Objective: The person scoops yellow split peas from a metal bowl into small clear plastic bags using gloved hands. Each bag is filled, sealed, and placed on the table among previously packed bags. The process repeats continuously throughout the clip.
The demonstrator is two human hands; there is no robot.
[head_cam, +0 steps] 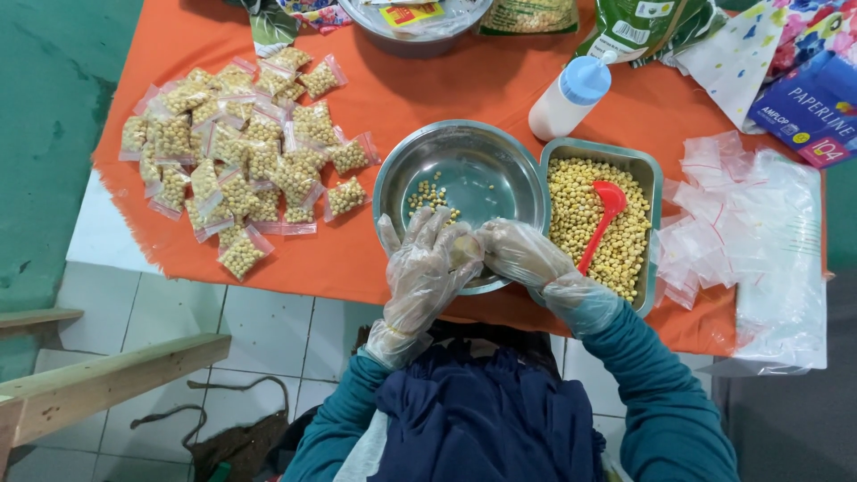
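Observation:
Both of my hands wear clear plastic gloves and meet over the near rim of a round steel bowl (500, 152). My left hand (424, 268) and my right hand (520, 253) together pinch a small clear bag of yellow beans (463, 250). A few loose beans (431, 195) lie in the bowl. To the right, a rectangular steel tray (654, 174) is full of yellow beans (571, 214), and a red scoop (605, 214) rests in them.
A heap of filled small bags (237, 156) lies at left on the orange cloth (428, 85). Empty clear bags (714, 223) lie at right. A white bottle with a blue cap (571, 96) stands behind the tray. Packages and a blue box (808, 107) line the far edge.

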